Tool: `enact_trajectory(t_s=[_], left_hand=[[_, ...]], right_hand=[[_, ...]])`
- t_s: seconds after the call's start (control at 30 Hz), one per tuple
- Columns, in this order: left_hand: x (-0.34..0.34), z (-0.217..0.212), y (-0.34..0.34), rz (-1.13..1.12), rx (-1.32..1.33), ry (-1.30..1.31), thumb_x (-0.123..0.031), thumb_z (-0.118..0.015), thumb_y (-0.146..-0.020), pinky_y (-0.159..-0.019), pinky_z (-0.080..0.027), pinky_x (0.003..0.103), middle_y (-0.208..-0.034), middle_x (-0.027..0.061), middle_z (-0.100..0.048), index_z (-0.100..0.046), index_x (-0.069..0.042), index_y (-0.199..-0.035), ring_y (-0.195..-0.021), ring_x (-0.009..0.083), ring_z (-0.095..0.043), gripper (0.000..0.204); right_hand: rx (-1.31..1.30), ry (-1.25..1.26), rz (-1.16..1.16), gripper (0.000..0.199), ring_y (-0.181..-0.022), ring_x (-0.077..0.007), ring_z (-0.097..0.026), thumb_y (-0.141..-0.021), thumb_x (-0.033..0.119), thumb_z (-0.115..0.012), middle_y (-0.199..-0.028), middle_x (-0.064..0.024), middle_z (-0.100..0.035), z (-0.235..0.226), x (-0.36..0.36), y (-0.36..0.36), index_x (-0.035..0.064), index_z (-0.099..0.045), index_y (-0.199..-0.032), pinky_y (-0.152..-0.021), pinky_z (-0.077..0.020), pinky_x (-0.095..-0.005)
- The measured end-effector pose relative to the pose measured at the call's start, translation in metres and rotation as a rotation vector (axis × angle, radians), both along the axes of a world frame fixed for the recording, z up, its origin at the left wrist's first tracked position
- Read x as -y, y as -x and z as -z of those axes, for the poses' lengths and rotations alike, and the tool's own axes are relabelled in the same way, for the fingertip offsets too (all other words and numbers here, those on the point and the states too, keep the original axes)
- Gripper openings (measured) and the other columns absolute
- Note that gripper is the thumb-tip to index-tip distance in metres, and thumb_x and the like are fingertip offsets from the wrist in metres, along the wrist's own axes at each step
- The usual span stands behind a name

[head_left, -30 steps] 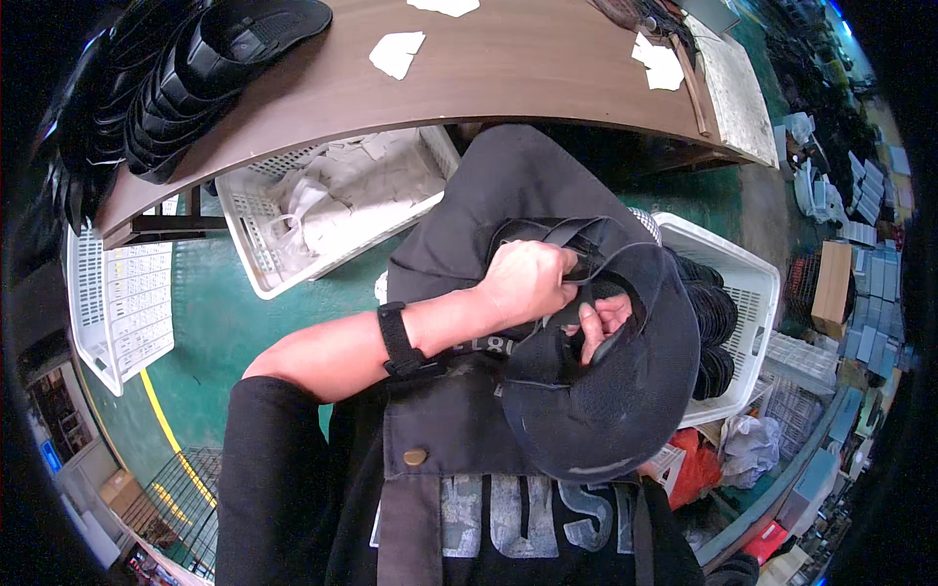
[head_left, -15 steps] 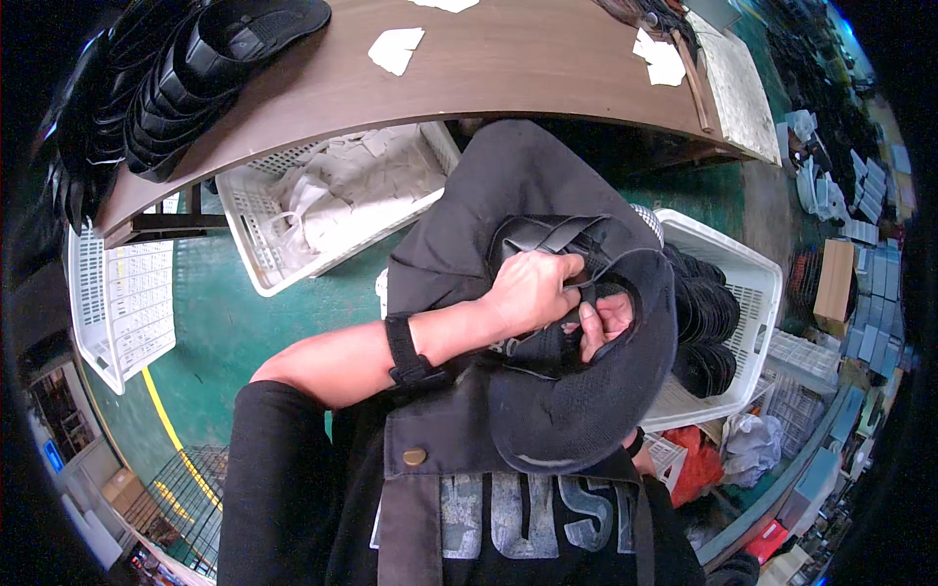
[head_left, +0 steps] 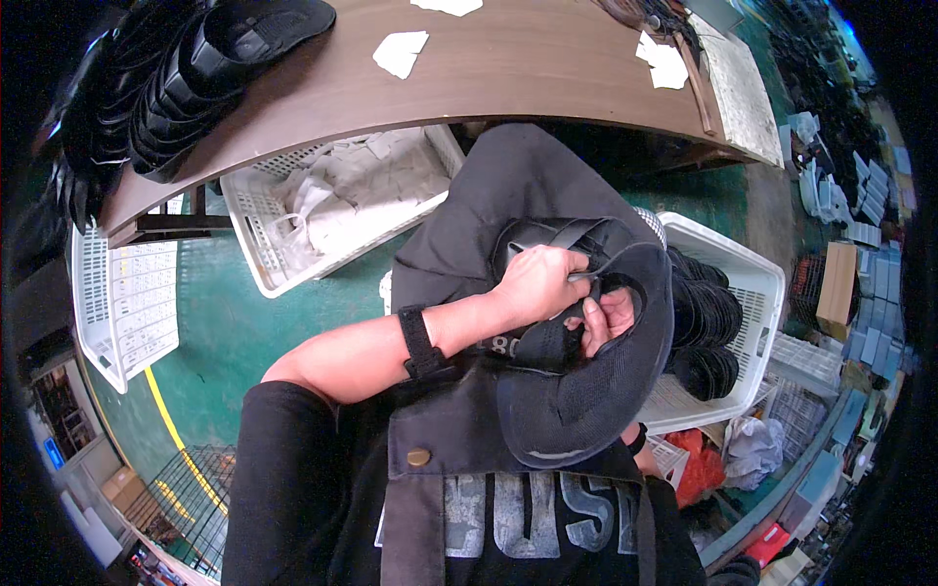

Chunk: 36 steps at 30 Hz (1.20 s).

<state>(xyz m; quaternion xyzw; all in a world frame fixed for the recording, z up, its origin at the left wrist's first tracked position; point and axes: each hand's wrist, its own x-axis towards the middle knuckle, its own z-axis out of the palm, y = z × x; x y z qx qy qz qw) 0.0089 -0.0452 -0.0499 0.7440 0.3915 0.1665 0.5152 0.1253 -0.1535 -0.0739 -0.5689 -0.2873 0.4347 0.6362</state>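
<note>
In my lap a curved black mesh sandal piece [head_left: 596,391] with loose straps is bent round toward me. My left hand [head_left: 539,283] comes in from the left with closed fingers, pinching a thin black strap [head_left: 618,258] at its opening. My right hand [head_left: 608,317] reaches from beneath the piece; its wrist shows beyond the piece's lower right edge. Its curled fingertips appear inside the opening, gripping the piece beside the strap, while the rest of the hand is hidden. A dark apron [head_left: 459,215] lies under the work.
A brown table [head_left: 528,63] stands ahead, with stacked black sandals [head_left: 210,78] at its left and white scraps [head_left: 401,54]. Below it sits a white crate [head_left: 264,278] of pale pieces. Another white crate [head_left: 765,322] at my right holds dark soles [head_left: 708,322].
My left hand has shifted slightly right, still pinching the strap. The strap end now lifts further above the opening. My right hand stays nearly in place.
</note>
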Motion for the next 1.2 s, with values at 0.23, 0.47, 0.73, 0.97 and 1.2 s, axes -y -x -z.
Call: enact_trajectory(t_s=[0.23,0.47,0.73,0.97,1.2], left_hand=[[-0.014,0.002,0.019,0.145,0.077,-0.066,-0.026,-0.064,-0.077,-0.066,-0.048,0.043,-0.072,0.0228,-0.061,-0.062,-0.001,-0.083,-0.073,0.0388,-0.061,0.026],[-0.005,-0.001,0.017,0.164,-0.087,-0.008,-0.021,-0.066,-0.074,-0.07,-0.049,0.043,-0.073,0.0229,-0.062,-0.065,0.0,-0.075,-0.078,0.0369,-0.062,0.021],[-0.01,-0.02,0.013,0.292,-0.086,-0.099,-0.025,-0.062,-0.081,-0.068,-0.048,0.045,-0.073,0.0224,-0.061,-0.065,-0.001,-0.079,-0.076,0.0389,-0.061,0.024],[-0.042,-0.045,0.035,0.267,0.169,-0.565,-0.021,-0.056,-0.079,-0.078,-0.047,0.04,-0.093,0.0163,-0.061,-0.062,-0.002,-0.092,-0.094,0.0331,-0.058,0.024],[-0.063,-0.058,0.03,0.559,0.407,-1.284,-0.022,-0.052,-0.073,-0.096,-0.037,0.044,-0.097,0.0088,-0.06,-0.061,-0.005,-0.083,-0.102,0.025,-0.054,0.022]], right_hand=[[0.046,0.042,-0.017,0.017,-0.063,-0.0134,-0.058,-0.087,0.005,-0.059,-0.08,-0.0068,-0.058,-0.01,-0.007,-0.002,0.0044,-0.043,-0.093,-0.058,-0.0525,-0.0276],[0.093,0.193,-0.068,0.011,-0.065,-0.013,-0.059,-0.087,0.001,-0.054,-0.081,-0.0098,-0.061,-0.012,-0.002,-0.023,0.0014,-0.051,-0.098,-0.058,-0.0489,-0.0249],[0.006,0.182,-0.306,0.054,-0.105,-0.0178,-0.053,-0.08,0.006,-0.068,-0.118,-0.006,-0.054,0.004,-0.004,-0.059,0.0036,-0.044,-0.128,-0.096,-0.0384,-0.0315],[-0.087,0.076,0.118,0.033,-0.098,-0.0211,-0.058,-0.09,0.017,-0.056,-0.108,-0.0065,-0.06,-0.017,-0.036,-0.045,0.0013,-0.052,-0.119,-0.092,-0.0434,-0.0328],[-0.281,-0.01,-0.139,0.036,-0.101,-0.0217,-0.057,-0.091,0.018,-0.051,-0.114,-0.0095,-0.058,-0.042,-0.057,-0.049,0.0013,-0.049,-0.124,-0.088,-0.0459,-0.0324]])
